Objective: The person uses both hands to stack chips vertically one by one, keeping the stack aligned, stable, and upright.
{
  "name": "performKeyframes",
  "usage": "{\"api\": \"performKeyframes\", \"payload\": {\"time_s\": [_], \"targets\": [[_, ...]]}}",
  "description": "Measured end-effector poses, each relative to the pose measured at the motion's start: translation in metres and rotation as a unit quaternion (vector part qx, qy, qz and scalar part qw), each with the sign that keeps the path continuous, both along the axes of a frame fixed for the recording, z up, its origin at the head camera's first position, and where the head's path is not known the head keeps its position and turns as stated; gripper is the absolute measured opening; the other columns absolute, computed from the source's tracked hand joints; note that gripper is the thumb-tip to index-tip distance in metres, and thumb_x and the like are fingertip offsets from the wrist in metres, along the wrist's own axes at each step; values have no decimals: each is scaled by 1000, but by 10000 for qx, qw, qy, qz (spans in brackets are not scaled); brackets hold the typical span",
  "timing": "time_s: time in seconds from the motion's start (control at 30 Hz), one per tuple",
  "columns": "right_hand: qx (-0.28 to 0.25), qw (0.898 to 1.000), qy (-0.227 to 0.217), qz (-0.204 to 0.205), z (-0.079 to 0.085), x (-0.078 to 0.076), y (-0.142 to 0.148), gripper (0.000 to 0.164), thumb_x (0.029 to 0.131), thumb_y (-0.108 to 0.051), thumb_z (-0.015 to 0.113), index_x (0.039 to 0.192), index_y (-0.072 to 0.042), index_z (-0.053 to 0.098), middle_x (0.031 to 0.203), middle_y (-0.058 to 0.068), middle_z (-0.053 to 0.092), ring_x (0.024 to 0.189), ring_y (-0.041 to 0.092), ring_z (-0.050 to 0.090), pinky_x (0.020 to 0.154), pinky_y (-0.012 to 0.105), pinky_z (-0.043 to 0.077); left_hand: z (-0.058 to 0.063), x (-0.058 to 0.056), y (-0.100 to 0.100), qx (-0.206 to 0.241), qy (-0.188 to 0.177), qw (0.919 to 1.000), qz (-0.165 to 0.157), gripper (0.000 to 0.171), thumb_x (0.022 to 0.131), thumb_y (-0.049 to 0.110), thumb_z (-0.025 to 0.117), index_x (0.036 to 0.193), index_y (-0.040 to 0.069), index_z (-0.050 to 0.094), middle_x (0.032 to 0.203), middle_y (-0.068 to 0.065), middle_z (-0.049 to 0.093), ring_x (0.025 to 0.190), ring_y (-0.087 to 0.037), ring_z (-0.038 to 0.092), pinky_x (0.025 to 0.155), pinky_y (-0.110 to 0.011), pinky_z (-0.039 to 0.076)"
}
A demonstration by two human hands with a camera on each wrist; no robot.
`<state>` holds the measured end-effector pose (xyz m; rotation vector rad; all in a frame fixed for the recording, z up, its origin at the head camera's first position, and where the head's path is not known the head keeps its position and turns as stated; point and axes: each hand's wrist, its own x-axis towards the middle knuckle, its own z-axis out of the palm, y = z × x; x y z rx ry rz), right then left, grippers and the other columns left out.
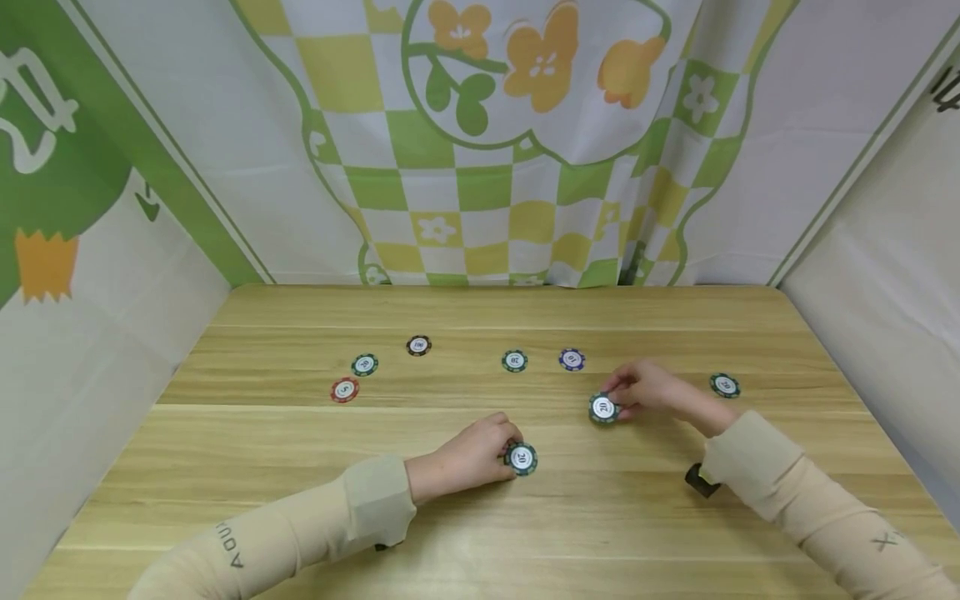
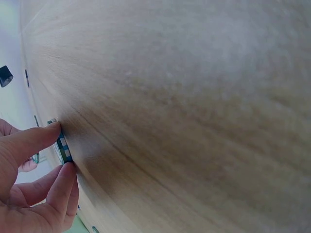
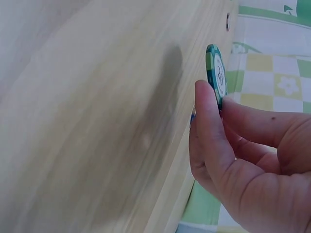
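Note:
My left hand [image 1: 472, 451] pinches a green poker chip [image 1: 521, 458] marked 20, its face turned up, low over the front middle of the table. In the left wrist view the thumb and fingertips grip this chip [image 2: 63, 148] by its edge, close to the wood. Farther back and to the right, my right hand [image 1: 649, 387] holds another green poker chip [image 1: 603, 408] marked 20. The right wrist view has that chip [image 3: 216, 75] between thumb and fingers, raised off the table, its shadow falling on the wood.
On the wooden table [image 1: 585, 533], a red chip [image 1: 345, 390], a green chip [image 1: 365, 364] and a black chip [image 1: 419, 345] lie left. A green chip [image 1: 514, 361] and blue chip [image 1: 572, 359] lie mid-back, another green chip [image 1: 725, 385] right. A patterned curtain [image 1: 487, 187] hangs behind.

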<state>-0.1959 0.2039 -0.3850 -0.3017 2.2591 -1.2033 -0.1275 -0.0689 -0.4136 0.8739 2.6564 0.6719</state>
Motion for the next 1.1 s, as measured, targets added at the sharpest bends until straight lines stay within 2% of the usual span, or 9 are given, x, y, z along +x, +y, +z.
{"api": "performKeyframes", "payload": {"time_s": [0.67,1.1], "targets": [[-491,9977,-466,16,4,16,-26,24,87,2,54,107,15,53,86,12,56,71,14,58,69,32,53,0,-1,0,61,-83,9999,-11,32,74,13,74,101,1,62,92,-2,53,78,-6,49,70,-17,45],[-914,9936,-662,-25,-2,23,-46,25,84,4,56,106,17,55,86,13,61,69,13,61,70,32,53,1,-2,-1,75,-118,9999,-47,32,74,14,75,101,1,62,91,-2,53,77,-6,49,69,-17,44]]}}
